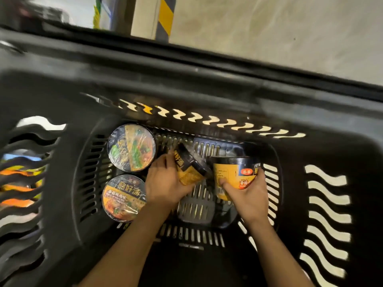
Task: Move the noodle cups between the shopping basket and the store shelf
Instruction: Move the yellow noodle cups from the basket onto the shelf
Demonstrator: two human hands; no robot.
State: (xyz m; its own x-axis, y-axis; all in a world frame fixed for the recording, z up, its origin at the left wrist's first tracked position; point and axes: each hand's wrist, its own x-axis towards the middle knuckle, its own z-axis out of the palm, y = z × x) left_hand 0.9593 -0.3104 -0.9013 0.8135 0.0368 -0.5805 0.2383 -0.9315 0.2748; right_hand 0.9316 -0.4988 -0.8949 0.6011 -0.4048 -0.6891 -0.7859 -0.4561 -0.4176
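our left hand [163,183] grips a tilted black-and-yellow noodle cup [189,167]; our right hand [247,191] grips another yellow cup [233,175] inside the black plastic shopping basket [323,129]; the two cups nearly touch, so we judge they may knock together and slip.

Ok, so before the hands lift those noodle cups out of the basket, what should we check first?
1. Left hand grips the tilted cup: ok.
2. Right hand grips the upright cup: ok, thumb and fingers wrap its side.
3. The two held cups apart: cannot tell, they look very close.
4. Two lid-up cups, the far one and the near one, clear of the hands: ok, both sit to the left.
5. Basket rim clear overhead: ok.
6. Shelf space ready: cannot tell, not in view.
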